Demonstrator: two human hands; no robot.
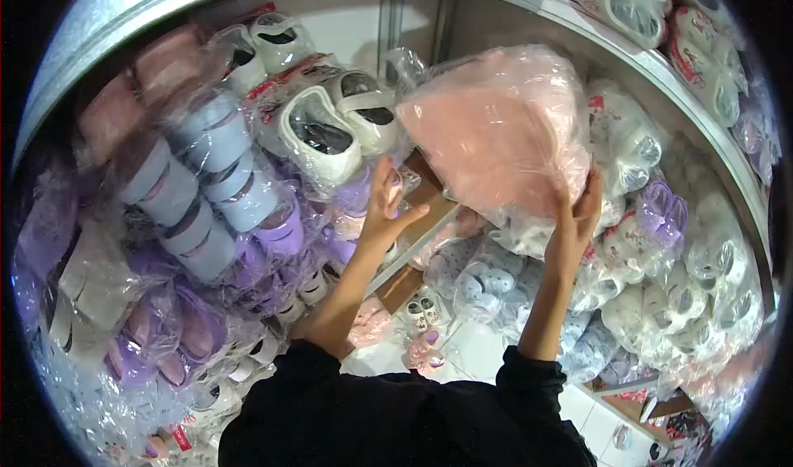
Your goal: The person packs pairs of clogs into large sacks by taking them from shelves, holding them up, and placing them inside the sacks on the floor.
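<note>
A large clear plastic bag with pink contents (491, 132) is at the upper middle right. My right hand (578, 211) is at its lower right edge, fingers against the plastic. My left hand (390, 211) is raised with fingers spread, left of the pink bag and not touching it. Just above and left of that hand are white shoes (322, 136) in clear plastic. Purple shoes (281, 229) and light blue shoes (219, 132), also wrapped, are stacked farther left.
Wrapped white shoes (677, 289) are piled on the right, above a lower shelf. More bagged shoes (628, 8) sit at the top right. A wooden shelf (423, 198) runs between my hands. Small shoes (423, 308) lie on the white tiled floor (471, 347).
</note>
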